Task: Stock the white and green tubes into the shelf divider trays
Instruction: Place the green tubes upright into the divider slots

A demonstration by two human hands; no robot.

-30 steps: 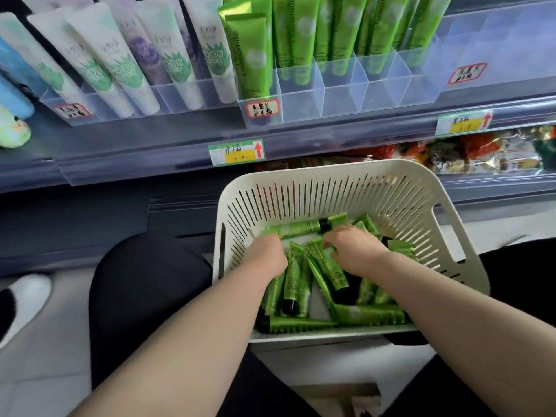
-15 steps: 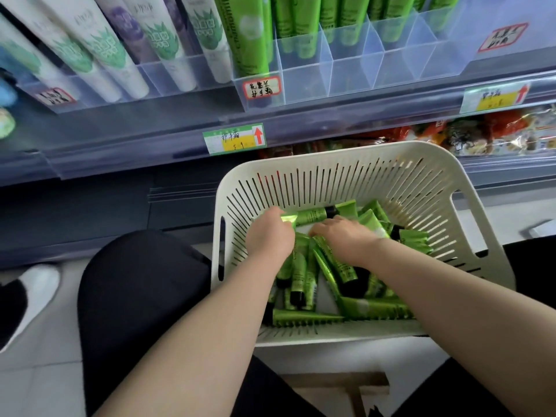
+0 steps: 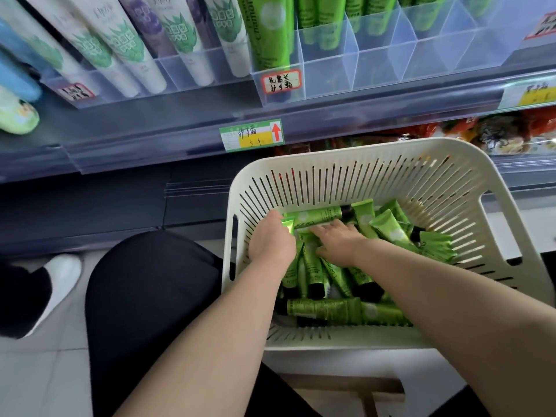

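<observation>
Pinching with curled fingers of the left hand [image 3: 272, 240] the flat end of one green tube [image 3: 316, 216]. Resting with straight fingers of the right hand [image 3: 338, 242] on the heap of green tubes [image 3: 331, 308] just beside it. All inside the white basket [image 3: 376, 164], below the shelf divider trays [image 3: 331, 70].

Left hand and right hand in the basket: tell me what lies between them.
Head view: green tubes fill the gap between the left hand and the right hand, piled inside the basket.
</observation>
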